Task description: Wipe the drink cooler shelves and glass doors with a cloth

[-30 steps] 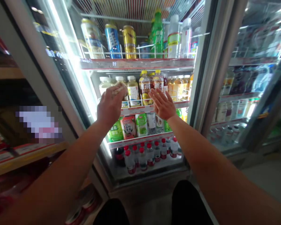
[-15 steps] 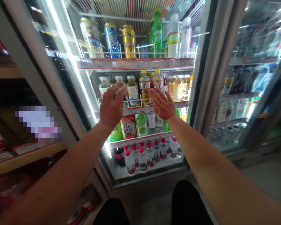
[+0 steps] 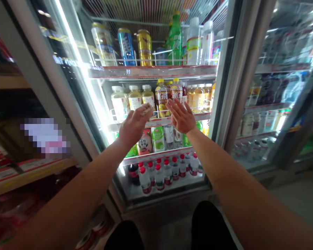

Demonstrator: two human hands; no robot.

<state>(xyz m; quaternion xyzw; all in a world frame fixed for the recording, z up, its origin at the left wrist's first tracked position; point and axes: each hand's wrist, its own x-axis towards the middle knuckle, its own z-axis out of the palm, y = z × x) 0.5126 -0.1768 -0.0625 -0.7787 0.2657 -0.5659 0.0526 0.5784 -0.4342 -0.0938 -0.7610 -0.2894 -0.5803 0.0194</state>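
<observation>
A crumpled pale cloth (image 3: pixel 146 110) is bunched in my left hand (image 3: pixel 132 127), whose fingers are closed around it. That hand is in front of the middle shelf's bottles, at the glass door (image 3: pixel 156 139) of a lit drinks cooler. To its right, my right hand (image 3: pixel 182 116) is open, palm toward the glass, fingers stretched out; I cannot tell how firmly it touches. Behind the fingertips stand yellow-capped tea bottles (image 3: pixel 161 95), and white-capped bottles (image 3: pixel 119 102) are left of them.
Cans (image 3: pixel 145 48) and a green bottle (image 3: pixel 176 40) fill the upper shelf. Red-capped water bottles (image 3: pixel 159 177) stand at the cooler's bottom. A metal door frame (image 3: pixel 236 76) runs along the right, with another cooler beyond. Goods shelves (image 3: pixel 28 173) are close on the left.
My left hand has moved down and to the right with the cloth, uncovering the white-capped bottles. My right hand has stayed almost in place.
</observation>
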